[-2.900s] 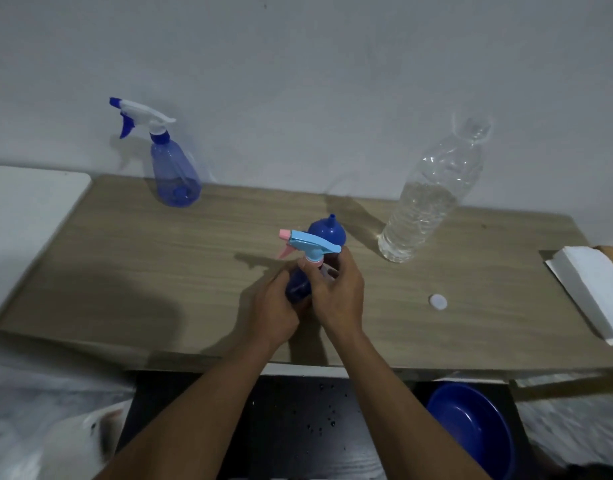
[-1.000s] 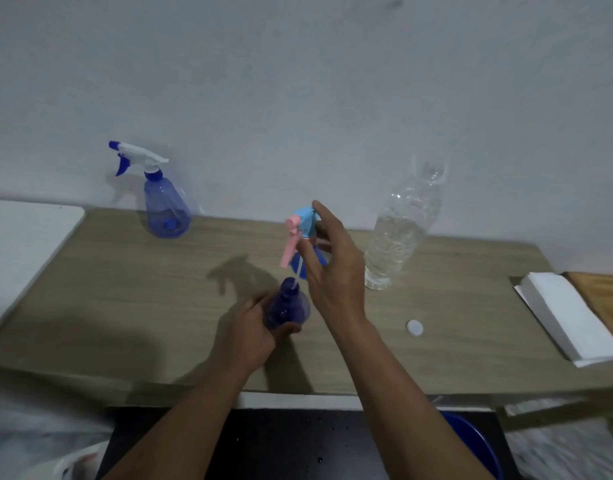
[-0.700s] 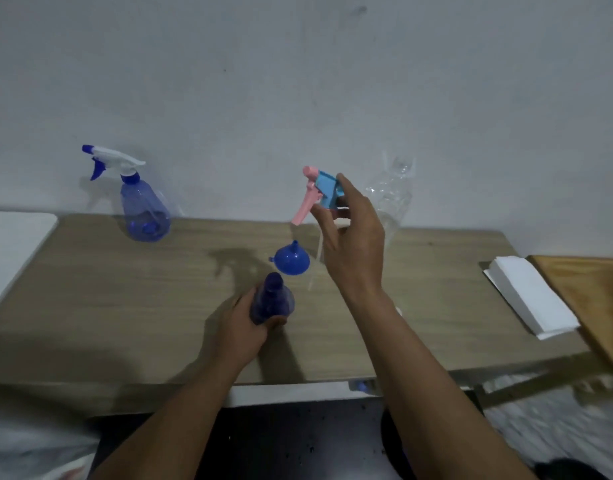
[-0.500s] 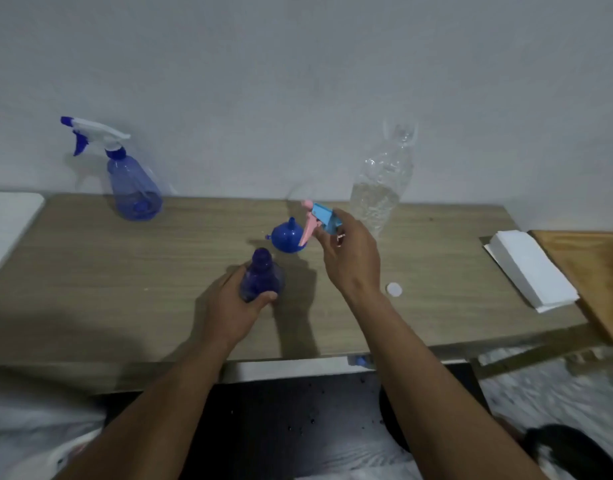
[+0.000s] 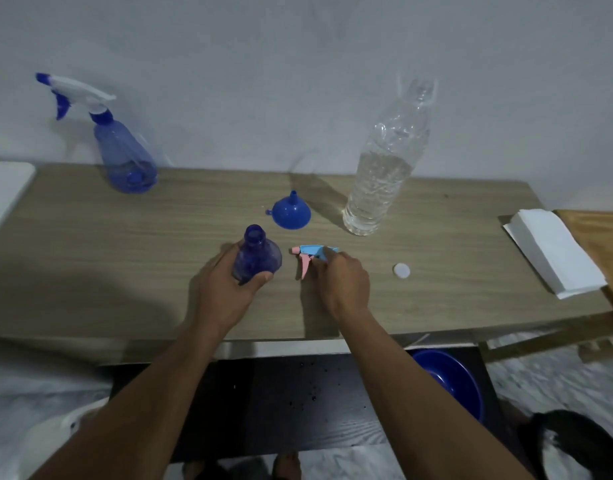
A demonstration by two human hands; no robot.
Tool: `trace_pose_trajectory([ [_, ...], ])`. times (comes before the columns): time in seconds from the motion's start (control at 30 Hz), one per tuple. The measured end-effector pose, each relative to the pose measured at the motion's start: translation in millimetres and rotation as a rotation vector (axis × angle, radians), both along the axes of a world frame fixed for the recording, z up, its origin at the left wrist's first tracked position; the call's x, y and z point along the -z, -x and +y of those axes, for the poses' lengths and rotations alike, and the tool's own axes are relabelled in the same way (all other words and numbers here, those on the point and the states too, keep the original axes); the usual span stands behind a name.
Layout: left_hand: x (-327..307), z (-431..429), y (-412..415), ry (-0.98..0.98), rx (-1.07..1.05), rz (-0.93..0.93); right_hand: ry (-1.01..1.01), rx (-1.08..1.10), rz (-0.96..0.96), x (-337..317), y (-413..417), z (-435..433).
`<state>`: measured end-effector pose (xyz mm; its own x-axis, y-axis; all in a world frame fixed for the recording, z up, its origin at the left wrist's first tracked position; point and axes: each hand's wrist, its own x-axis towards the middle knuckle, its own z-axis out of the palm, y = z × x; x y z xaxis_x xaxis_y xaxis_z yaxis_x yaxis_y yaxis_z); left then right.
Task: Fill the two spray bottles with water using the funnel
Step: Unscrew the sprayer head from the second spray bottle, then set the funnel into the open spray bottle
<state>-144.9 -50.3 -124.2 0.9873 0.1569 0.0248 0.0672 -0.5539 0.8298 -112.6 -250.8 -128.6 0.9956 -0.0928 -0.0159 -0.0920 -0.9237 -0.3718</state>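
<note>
Plain home room, wooden table (image 5: 118,258), bare wall (image 5: 263,64)

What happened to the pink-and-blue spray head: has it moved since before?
Yes. The right hand brought the spray head down to the table, in front of the funnel.

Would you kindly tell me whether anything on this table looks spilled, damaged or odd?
Nothing looks spilled or damaged. The funnel rests wide end down, the water bottle stands uncapped with its white cap lying loose, and the right hand holds the detached spray head beside the open spray bottle.
</note>
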Motion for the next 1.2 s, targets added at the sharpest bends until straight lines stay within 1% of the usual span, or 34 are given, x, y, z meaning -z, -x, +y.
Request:
trace_pose_trajectory([
  [0.13, -0.1, -0.6, -0.7, 0.006, 0.013, 0.000, -0.025, -0.025, 0.005, -4.2, 4.4, -0.3],
  [0.17, -0.2, -0.3, -0.8, 0.007, 0.017, 0.000, -0.041, -0.005, -0.016, -7.5, 4.1, 1.0],
  [0.23, 0.3, -0.1, -1.0, 0.009, 0.017, -0.007, -0.071, 0.027, -0.116, -17.6, -0.9, 5.6],
  [0.3, 2.4, 0.2, -1.5, -0.003, 0.014, -0.037, -0.158, 0.024, -0.159, -27.5, -19.0, 12.9],
  [0.37, 3.3, 0.7, -2.0, -0.014, 0.011, -0.055, -0.268, -0.020, -0.105, -35.8, -48.1, 20.5],
  [0.43, 4.6, 1.3, -3.2, -0.012, 0.010, -0.059, -0.283, -0.107, -0.014, -42.1, -80.2, 27.3],
  [0.5, 5.3, 0.1, -3.5, 0.012, 0.007, -0.053, -0.182, -0.228, 0.092, -43.2, -109.4, 33.1],
  [0.6, 5.2, -2.5, -3.7, 0.036, -0.029, -0.067, 0.111, -0.410, 0.228, -42.6, -138.4, 40.1],
  [0.67, 5.5, -2.6, -3.2, 0.053, -0.039, -0.071, 0.303, -0.484, 0.246, -42.3, -146.3, 42.6],
  [0.7, 5.2, -2.4, -2.7, 0.061, -0.042, -0.065, 0.352, -0.500, 0.245, -43.5, -147.4, 43.4],
  [0.77, 4.8, -2.0, -2.2, 0.072, -0.049, -0.057, 0.367, -0.505, 0.237, -47.0, -147.4, 43.4],
  [0.8, 4.6, -1.8, -2.2, 0.073, -0.050, -0.056, 0.337, -0.501, 0.231, -49.0, -147.3, 41.7],
  [0.87, 3.8, -1.8, -1.6, 0.069, -0.051, -0.057, 0.192, -0.477, 0.229, -55.1, -145.8, 35.8],
  [0.93, 0.8, -2.2, -0.4, 0.075, -0.046, -0.047, -0.035, -0.433, 0.220, -64.7, -138.1, 27.6],
  [1.07, -3.5, -2.5, 0.7, 0.104, -0.032, -0.044, -0.544, -0.308, 0.104, -95.5, -104.4, 14.8],
  [1.2, -5.1, -2.2, 0.9, 0.110, -0.039, -0.031, -0.915, -0.258, 0.029, -119.0, -61.9, 23.4],
])
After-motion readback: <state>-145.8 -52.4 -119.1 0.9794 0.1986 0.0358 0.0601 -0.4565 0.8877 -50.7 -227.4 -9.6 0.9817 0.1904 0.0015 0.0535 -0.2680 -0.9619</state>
